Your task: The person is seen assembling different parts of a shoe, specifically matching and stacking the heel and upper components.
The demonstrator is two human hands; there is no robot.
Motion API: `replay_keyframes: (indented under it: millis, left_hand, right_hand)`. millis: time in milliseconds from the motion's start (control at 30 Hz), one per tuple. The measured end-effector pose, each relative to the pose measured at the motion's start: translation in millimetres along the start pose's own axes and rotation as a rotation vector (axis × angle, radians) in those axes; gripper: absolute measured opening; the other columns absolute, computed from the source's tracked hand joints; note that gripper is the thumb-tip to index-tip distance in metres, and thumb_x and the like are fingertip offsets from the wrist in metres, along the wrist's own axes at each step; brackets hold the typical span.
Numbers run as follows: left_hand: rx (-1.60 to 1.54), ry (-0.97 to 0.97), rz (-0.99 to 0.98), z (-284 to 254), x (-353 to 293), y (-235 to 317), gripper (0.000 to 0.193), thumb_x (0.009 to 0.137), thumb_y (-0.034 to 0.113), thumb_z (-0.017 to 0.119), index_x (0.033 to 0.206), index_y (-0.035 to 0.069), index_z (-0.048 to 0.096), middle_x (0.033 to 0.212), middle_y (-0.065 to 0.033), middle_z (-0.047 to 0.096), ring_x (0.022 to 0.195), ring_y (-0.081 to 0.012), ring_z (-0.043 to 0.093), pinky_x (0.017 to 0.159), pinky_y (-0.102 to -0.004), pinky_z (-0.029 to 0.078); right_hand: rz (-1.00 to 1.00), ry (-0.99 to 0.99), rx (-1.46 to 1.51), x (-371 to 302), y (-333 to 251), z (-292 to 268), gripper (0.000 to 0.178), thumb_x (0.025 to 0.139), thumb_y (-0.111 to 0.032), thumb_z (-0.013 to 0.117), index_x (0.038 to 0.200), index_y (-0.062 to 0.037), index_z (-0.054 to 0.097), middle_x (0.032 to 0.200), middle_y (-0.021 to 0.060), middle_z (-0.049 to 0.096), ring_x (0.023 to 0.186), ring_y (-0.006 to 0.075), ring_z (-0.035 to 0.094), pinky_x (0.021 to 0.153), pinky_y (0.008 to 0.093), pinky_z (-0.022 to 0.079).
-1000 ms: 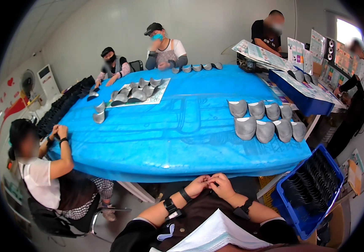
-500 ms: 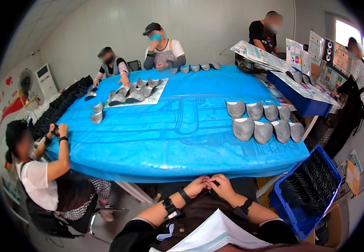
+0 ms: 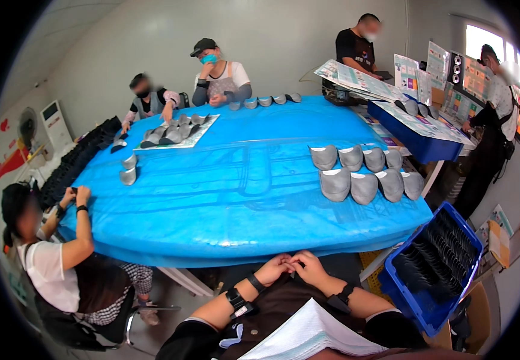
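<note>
My left hand [image 3: 272, 270] and my right hand [image 3: 310, 267] meet at the fingertips, just off the near edge of the blue-covered table [image 3: 224, 219]. Both are closed in a pinch. Whatever they hold, if anything, is hidden by the fingers and the dark apron behind them. Beyond my right hand, two rows of grey, cup-shaped toe-cap-like pieces [image 3: 335, 183] stand on the table. To my right, a blue crate [image 3: 390, 287] holds many black curved pieces [image 3: 437, 255] packed in rows.
Co-workers sit at the left and far sides; others stand at the far right. More grey pieces lie on a printed sheet [image 3: 207, 134] and along the far edge. Black pieces [image 3: 74, 159] line the left edge. A blue bin [image 3: 419, 139] with printed boards stands at far right.
The view has shifted slightly, so the table and people sit further left in it. My hands stay together at the table edge, with a small change in the fingers.
</note>
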State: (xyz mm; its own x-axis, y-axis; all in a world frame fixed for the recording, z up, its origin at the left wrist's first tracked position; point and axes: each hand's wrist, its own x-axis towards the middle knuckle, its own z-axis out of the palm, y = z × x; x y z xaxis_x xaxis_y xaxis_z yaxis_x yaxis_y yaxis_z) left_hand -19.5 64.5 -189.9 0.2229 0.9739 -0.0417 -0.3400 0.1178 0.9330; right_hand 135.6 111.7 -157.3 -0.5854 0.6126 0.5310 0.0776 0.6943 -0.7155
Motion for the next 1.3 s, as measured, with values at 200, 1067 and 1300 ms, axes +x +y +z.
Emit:
replay_keyframes:
  millis: [200, 1067, 1300]
  left_hand:
    - [0.027, 0.016, -0.014, 1, -1, 5, 0.024, 0.077, -0.001, 0.043, 0.101, 0.000, 0.044, 0.090, -0.0068, 0.052, 0.079, -0.0116, 0.051, 0.074, -0.0228, 0.041]
    - [0.691, -0.271, 0.123, 4, -7, 2, 0.057, 0.075, -0.002, 0.038, 0.128, 0.002, 0.016, 0.100, -0.0101, 0.049, 0.085, -0.0165, 0.048, 0.077, -0.0248, 0.039]
    - [0.710, -0.283, 0.123, 8, -7, 7, 0.056, 0.076, -0.001, 0.039, 0.127, 0.002, 0.017, 0.099, -0.0103, 0.049, 0.086, -0.0172, 0.049, 0.077, -0.0261, 0.039]
  right_hand:
    - [-0.015, 0.056, -0.016, 0, -3, 2, 0.010, 0.071, -0.006, 0.055, 0.082, -0.0047, 0.056, 0.082, 0.0106, 0.052, 0.078, 0.0264, 0.050, 0.067, 0.0324, 0.041]
    - [0.245, 0.035, 0.128, 3, 9, 1, 0.015, 0.072, -0.010, 0.054, 0.086, -0.0035, 0.056, 0.085, 0.0117, 0.051, 0.077, 0.0207, 0.052, 0.069, 0.0294, 0.043]
    - [0.271, 0.020, 0.077, 4, 2, -1, 0.017, 0.074, -0.013, 0.055, 0.087, -0.0024, 0.056, 0.085, 0.0115, 0.049, 0.074, 0.0195, 0.053, 0.068, 0.0282, 0.043]
